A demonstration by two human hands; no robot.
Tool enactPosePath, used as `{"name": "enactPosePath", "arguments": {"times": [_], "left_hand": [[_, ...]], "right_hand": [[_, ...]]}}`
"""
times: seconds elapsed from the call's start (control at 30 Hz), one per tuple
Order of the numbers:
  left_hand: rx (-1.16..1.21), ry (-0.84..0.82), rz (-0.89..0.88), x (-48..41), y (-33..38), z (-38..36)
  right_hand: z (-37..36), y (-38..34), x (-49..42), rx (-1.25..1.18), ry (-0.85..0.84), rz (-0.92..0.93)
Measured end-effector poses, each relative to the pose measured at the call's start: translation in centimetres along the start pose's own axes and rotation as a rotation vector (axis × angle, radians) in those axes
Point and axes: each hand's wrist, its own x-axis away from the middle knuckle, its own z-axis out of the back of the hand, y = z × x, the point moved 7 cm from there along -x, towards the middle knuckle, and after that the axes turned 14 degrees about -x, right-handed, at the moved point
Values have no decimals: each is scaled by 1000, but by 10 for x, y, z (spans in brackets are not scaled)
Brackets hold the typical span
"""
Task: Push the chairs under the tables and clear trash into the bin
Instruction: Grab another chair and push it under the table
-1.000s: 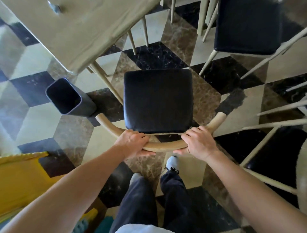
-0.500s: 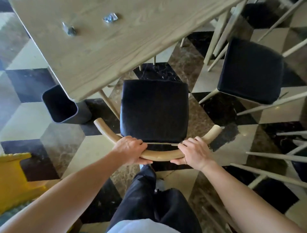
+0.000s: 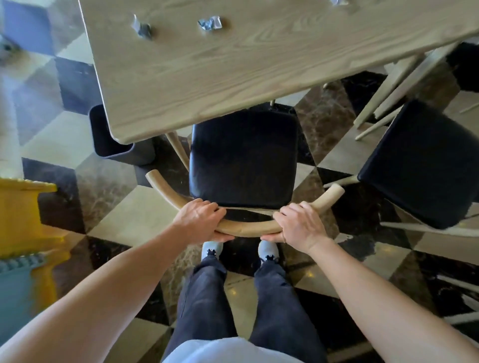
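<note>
A chair with a black seat (image 3: 243, 160) and a curved wooden backrest (image 3: 248, 229) stands right in front of me. My left hand (image 3: 201, 220) grips the backrest left of centre, my right hand (image 3: 298, 225) grips it right of centre. The seat's far edge sits under the near edge of the wooden table (image 3: 233, 67). Crumpled foil scraps lie on the tabletop: one (image 3: 142, 27) at the left, one (image 3: 210, 23) beside it, a third (image 3: 337, 2) cut off at the top edge. A dark bin (image 3: 116, 150) stands on the floor by the table's near left corner, partly hidden under it.
A second black-seated chair (image 3: 425, 165) stands to the right, away from the table, with pale legs (image 3: 388, 85) of other furniture behind it. A yellow and teal object (image 3: 23, 233) is at the left. The floor is checkered marble.
The chair has moved forward, and its seat front has slid under the table edge. I stepped up behind it, and more of the tabletop and its scraps came into view. Both hands kept their grip.
</note>
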Motion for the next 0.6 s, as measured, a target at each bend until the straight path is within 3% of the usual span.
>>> {"name": "enactPosePath", "arguments": {"times": [0.2,0.37,0.6], "left_hand": [[-3,-51,99,-24,18,10],[-45,-118,193,-39,10,14],[-44,-55,224,-49,-4,13]], "right_hand": [[8,37,-11,41,-109,111],[16,56,-31,64,-91,188],[18,63,-58,85,-119,216]]}}
